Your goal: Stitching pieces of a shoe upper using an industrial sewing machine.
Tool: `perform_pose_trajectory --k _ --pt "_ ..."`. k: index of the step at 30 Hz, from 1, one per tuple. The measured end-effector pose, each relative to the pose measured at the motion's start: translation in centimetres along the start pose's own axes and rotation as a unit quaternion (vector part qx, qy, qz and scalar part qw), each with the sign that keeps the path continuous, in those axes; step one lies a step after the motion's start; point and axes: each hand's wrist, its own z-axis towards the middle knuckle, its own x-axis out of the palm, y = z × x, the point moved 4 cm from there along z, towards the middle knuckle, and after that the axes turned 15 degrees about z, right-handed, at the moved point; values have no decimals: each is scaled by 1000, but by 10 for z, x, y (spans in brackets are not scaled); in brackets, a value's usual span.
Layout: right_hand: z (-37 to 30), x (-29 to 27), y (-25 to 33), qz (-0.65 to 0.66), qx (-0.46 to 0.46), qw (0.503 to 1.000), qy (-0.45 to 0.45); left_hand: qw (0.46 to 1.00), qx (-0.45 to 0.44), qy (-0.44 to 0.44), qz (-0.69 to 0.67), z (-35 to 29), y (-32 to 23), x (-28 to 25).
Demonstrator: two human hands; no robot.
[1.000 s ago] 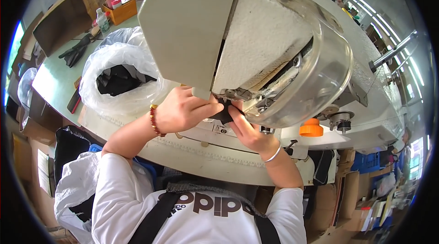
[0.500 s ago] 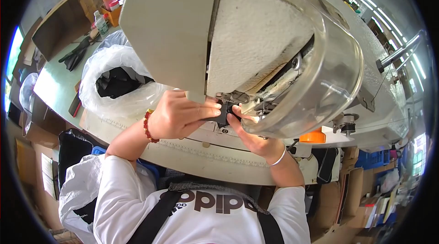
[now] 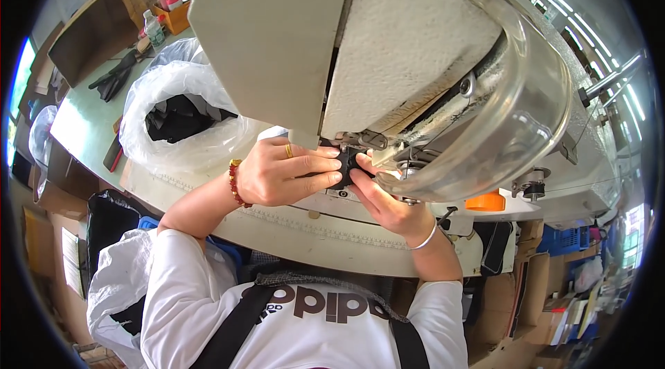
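Observation:
Below the pale head of a sewing machine [image 3: 409, 43], a small black piece of fabric [image 3: 354, 169] lies at the needle area. My left hand [image 3: 273, 174], with a ring and a red beaded bracelet, presses its fingertips on the piece's left side. From the right, my right hand [image 3: 391, 206] grips the other side with bent fingers and thumb; a white bangle is on that wrist. The presser parts [image 3: 360, 139] sit just above the fingertips. The machine head hides the far end of the piece, and the needle tip cannot be made out.
A clear curved guard [image 3: 537, 85] bulges beside my right hand. On the left, a plastic bag [image 3: 138, 137] holds black pieces. A ruler strip [image 3: 325, 232] runs along the table's front. An orange round part [image 3: 486, 201] and a thread bobbin [image 3: 533, 185] are at the right.
My left fingers have spread and straightened along the black piece, showing the ring. More of the piece is visible between the hands. The machine head appears shifted slightly right in view.

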Motion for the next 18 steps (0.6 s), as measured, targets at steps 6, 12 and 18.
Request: perform_pose_trajectory --k 6,12,18 --pt "2 1 10 -69 -2 997 33 995 -65 -39 -69 -8 -2 15" --pt "5 1 12 -58 -32 997 40 999 -8 -40 7 -7 -9 16" --pt "5 3 15 -72 -46 996 39 997 -35 -75 4 -6 -9 17"
